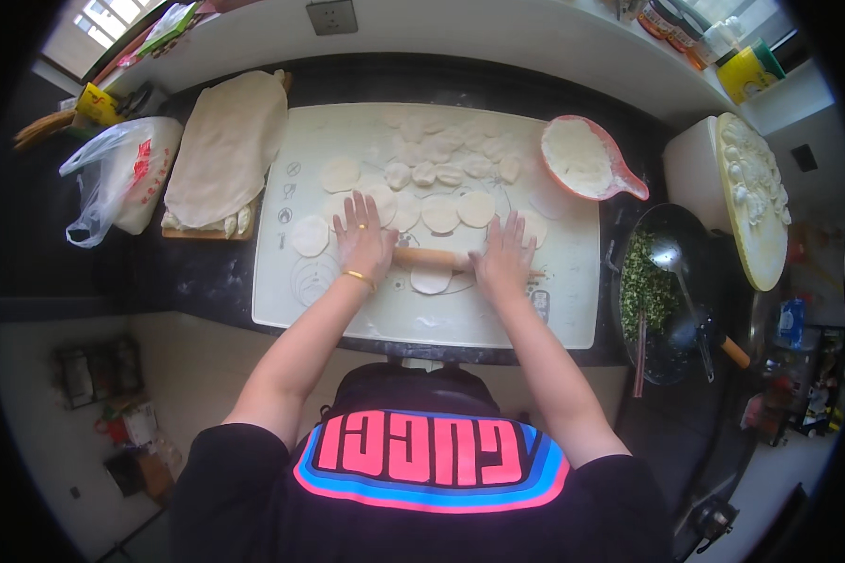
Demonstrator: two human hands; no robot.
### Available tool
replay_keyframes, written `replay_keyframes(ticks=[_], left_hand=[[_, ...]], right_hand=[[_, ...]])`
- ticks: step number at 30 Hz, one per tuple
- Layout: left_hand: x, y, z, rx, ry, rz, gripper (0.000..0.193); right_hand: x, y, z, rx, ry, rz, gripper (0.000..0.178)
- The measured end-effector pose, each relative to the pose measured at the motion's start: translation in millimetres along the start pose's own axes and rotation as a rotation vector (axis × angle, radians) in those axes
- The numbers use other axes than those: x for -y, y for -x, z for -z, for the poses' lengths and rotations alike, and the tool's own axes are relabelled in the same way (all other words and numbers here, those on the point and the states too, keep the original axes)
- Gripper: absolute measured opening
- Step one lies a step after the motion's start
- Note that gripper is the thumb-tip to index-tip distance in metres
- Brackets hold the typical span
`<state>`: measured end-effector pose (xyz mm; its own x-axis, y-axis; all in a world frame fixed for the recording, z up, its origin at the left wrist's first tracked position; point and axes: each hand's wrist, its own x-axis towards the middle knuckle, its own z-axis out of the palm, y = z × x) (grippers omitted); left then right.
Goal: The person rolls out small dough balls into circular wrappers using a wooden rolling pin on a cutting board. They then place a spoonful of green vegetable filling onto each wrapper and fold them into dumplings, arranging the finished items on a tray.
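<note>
A wooden rolling pin point(424, 257) lies crosswise on a white mat point(366, 324), over a small round dough wrapper point(431, 280). My left hand point(364, 246) rests flat on the pin's left end, fingers spread and a ring and bracelet showing. On its right end lies my right hand point(503, 261), palm down with the fingers stretched out. Neither hand wraps round the pin. Just beyond it are several rolled wrappers, one point(439, 214) near the middle and another point(311, 235) left of my left hand. Small flattened dough pieces point(423, 173) are scattered farther back.
A pink bowl of flour point(618, 178) stands at the mat's back right. Right of it, a wok point(667, 371) holds chopped green filling point(644, 281), a ladle point(685, 291) and chopsticks point(639, 361). At left are a cloth-covered board point(223, 150) and a plastic bag point(127, 174).
</note>
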<state>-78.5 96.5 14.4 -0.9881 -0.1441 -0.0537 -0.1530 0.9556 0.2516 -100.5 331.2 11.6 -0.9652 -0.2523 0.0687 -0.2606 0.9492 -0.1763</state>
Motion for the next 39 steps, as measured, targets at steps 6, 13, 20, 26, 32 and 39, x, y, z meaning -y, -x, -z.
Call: replay_keyframes(ticks=[6,13,20,26,32,39], left_hand=[[6.6,60.9,3.3,0.145,0.104,-0.242,0.066],[-52.6,1.6,-10.6,0.386,0.288,-0.354,0.042],[-16.1,72.8,12.7,0.171,0.286,-0.125,0.049],[-2.6,55.9,1.0,0.043,-0.008,-0.155,0.071],[5.8,60.4,-5.3,0.156,0.067,-0.149,0.069],[-11.8,17.9,3.8,-0.046,-0.026,-0.136,0.069]], right_hand=[[-7.5,101.5,3.5,0.029,-0.192,0.146,0.052],[-12.5,97.8,17.7,-0.043,-0.187,0.262,0.039],[-22.2,118.6,9.2,0.076,-0.201,0.187,0.041],[-0.1,67.2,12.3,0.04,-0.005,0.073,0.062],[0.3,69.3,9.6,0.082,-0.024,0.045,0.068],[-3.5,19.1,1.5,0.002,-0.03,-0.093,0.068]])
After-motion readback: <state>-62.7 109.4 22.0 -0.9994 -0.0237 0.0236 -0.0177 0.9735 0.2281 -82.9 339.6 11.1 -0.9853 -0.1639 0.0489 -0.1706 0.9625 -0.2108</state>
